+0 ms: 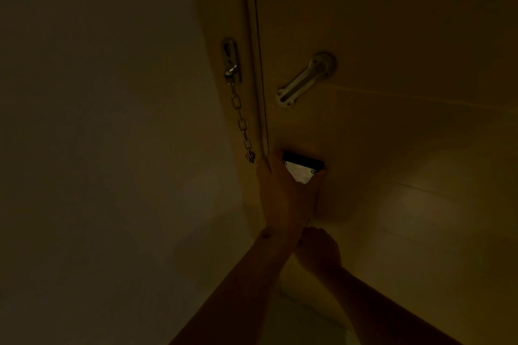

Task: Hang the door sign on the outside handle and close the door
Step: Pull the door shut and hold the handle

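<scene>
The scene is very dim. The pale wooden door [392, 148] fills the right half, and its left edge meets the frame [249, 36] with only a thin dark seam. My left hand [283, 193] lies flat on the door with fingers spread, fingertips at the door's edge and thumb by a metal lock plate [302, 168]. Just below it, my right hand [319, 252] is closed in a fist against the door, seemingly around the inside handle, which the fingers hide. No door sign is visible.
A security chain [241, 120] hangs loose from its bracket [231, 61] on the frame. Its slotted metal track [302, 81] is screwed to the door above my hands. A plain wall [98, 120] takes up the left half.
</scene>
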Demonstrator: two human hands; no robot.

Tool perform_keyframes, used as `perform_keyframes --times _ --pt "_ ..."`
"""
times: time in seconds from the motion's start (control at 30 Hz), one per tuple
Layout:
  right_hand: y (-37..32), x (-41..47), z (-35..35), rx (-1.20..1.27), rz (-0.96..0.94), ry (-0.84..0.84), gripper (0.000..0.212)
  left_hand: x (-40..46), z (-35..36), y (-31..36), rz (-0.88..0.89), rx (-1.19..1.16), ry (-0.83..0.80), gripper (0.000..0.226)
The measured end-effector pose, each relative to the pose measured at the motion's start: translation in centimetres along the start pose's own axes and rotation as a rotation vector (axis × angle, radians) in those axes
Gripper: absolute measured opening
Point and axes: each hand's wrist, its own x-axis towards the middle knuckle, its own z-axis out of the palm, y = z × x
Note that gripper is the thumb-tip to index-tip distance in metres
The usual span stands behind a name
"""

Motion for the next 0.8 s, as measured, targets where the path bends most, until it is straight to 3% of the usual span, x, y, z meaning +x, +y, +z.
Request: perform_keyframes --times 0.8 --pt "-0.36 0.60 -0.84 -0.014 0.012 -0.028 0.036 0.80 0.18 -0.08 0.006 0.028 -0.054 0.081"
